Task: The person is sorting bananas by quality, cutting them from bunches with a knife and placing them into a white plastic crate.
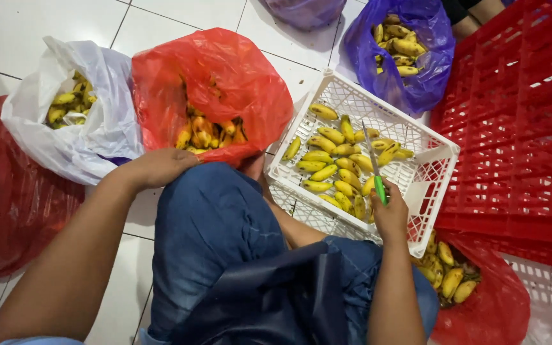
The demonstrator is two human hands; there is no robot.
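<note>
Green-handled knife (pixel 376 172): in the right hand (pixel 391 214), which is clenched round the handle, blade pointing away over the white crate (pixel 439 153). One knife. By its look it is light and stiff, with a smooth handle that could slip; hold it at the handle, well clear of the edge.
Left hand (pixel 161 166): fingers curled onto the lower rim of the red bag (pixel 218 83), just left of the crate; whether it grips the plastic or only presses on it I cannot tell.
Bananas (pixel 337 163): small and yellow, lying loose on the crate's mesh floor, roughly twenty in view. Likely soft and easily bruised, light singly; best taken round the middle or by the stem end.
Red bag: thin, limp plastic, open at the mouth, with more bananas inside; it would sag if lifted by one edge.
Bags with bananas: four. The white bag (pixel 65 137) lies furthest left of the crate, then the red bag; the purple bag (pixel 426 70) is behind the crate and a second red bag (pixel 493 306) at its near right corner.
Crates: one white, plus a larger red crate (pixel 519 128) touching its right side.
Floor (pixel 20 32): pale tiles under everything.
</note>
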